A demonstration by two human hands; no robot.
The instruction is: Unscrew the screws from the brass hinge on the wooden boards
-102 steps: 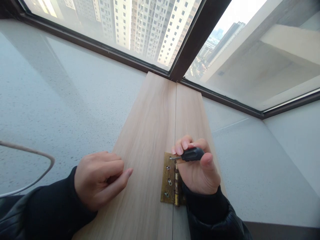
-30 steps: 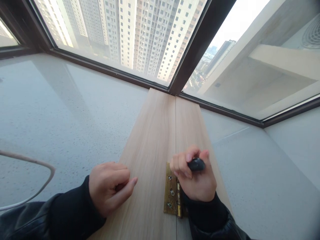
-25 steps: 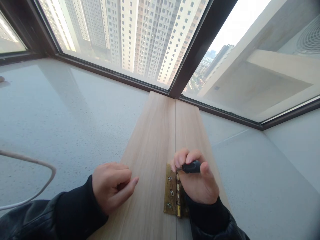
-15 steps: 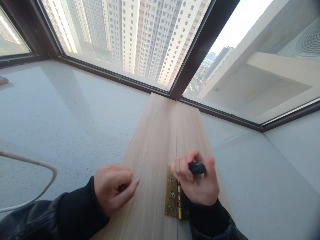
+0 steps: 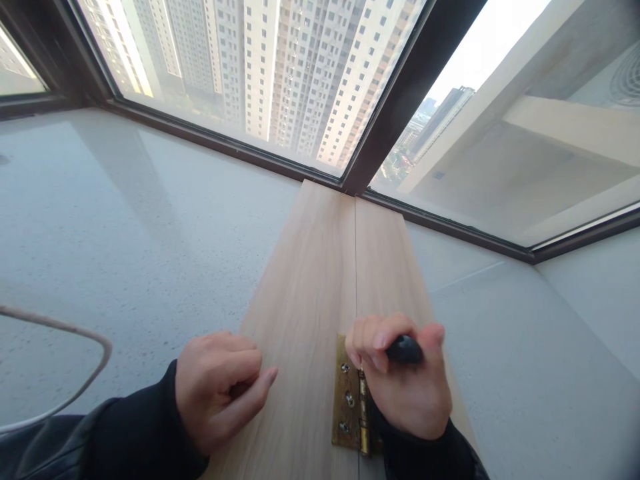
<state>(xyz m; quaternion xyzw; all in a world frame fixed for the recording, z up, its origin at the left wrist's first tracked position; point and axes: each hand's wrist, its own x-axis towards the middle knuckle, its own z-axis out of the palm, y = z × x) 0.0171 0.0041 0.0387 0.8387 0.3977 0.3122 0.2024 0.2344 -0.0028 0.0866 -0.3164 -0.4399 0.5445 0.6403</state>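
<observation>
My right hand is wrapped round a black-handled screwdriver. Only the rounded handle end shows; its shaft and tip are hidden. The hand is over the right part of a brass hinge, hiding most of that leaf. Several cross-head screws sit in the hinge's left leaf. Under the hinge lies a pale wooden board, with a thin seam running along it. My left hand rests at the board's left edge, fingers curled and thumb stretched forward; the inside of its palm is hidden.
A white cable loops over the speckled white sill at left. Dark window frames border the sill at the back, where the board's far end meets them. Tall buildings stand outside.
My right hand has turned slightly and shifted down and right in view, still round the screwdriver. The left hand has barely moved. The whole view has shifted a little.
</observation>
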